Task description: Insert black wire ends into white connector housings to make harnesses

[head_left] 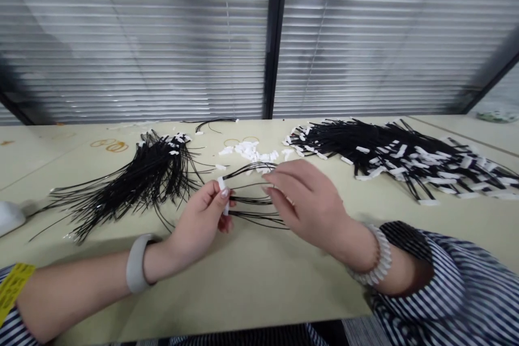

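Head view: left hand [198,215] has a white connector [221,183] pinched between thumb and fingers, thumb across its face. Connector is up off the table [243,292], roughly mid-frame, long side running near to far. Black wires [249,200] extend from it to the right in about three groups plus a lone strand. Right hand [306,203] is over the far ends of those wires, fingers curled, tips close to the strands; can't tell if it's pinching any, ends are hidden behind it.

Around: loose pile [141,181] of black wires to the left, some white ends. Small white parts [247,150] scattered just beyond the held wires. Bigger harness pile [365,143] to the right, black with many white connectors. Rubber bands [116,146] behind the loose pile. A few thin leads [214,120] at the back edge. Blinds [162,54] behind. Grey band [138,264] on left wrist, beaded bracelet [379,259] on right.
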`<action>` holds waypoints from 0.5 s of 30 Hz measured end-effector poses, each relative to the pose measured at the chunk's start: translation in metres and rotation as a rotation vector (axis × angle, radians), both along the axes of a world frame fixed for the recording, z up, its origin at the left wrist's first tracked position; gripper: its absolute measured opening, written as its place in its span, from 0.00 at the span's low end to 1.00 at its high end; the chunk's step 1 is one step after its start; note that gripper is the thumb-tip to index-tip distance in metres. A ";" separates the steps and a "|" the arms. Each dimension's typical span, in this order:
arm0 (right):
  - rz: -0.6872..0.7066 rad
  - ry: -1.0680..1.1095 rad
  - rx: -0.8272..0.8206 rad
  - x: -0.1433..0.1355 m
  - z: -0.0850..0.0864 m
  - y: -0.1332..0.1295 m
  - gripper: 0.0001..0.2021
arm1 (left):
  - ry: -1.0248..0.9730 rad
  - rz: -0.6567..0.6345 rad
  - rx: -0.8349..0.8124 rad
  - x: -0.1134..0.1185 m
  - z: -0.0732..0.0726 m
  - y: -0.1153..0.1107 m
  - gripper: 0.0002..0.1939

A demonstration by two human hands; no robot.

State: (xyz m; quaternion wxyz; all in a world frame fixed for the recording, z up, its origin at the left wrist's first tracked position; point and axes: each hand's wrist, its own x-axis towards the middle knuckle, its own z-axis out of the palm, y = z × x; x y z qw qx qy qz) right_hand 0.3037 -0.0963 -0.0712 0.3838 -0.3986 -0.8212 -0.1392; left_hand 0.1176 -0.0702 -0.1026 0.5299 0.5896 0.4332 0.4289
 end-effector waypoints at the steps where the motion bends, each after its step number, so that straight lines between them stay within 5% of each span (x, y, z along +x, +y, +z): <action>1: -0.041 0.011 0.022 0.003 0.001 0.001 0.07 | -0.019 0.022 -0.015 0.000 0.001 0.000 0.10; 7: -0.360 -0.030 -0.391 0.021 0.004 0.010 0.15 | -0.061 0.019 0.079 -0.004 0.000 0.003 0.10; 11: -0.204 -0.006 -0.605 0.027 0.001 0.018 0.16 | -0.124 -0.009 0.101 -0.006 -0.003 0.007 0.09; 13: -0.104 0.164 -0.766 0.035 -0.002 0.026 0.09 | -0.162 -0.017 0.103 -0.007 -0.002 0.009 0.09; 15: -0.062 0.378 -0.905 0.045 -0.003 0.035 0.12 | -0.185 -0.017 0.105 -0.008 0.002 0.011 0.09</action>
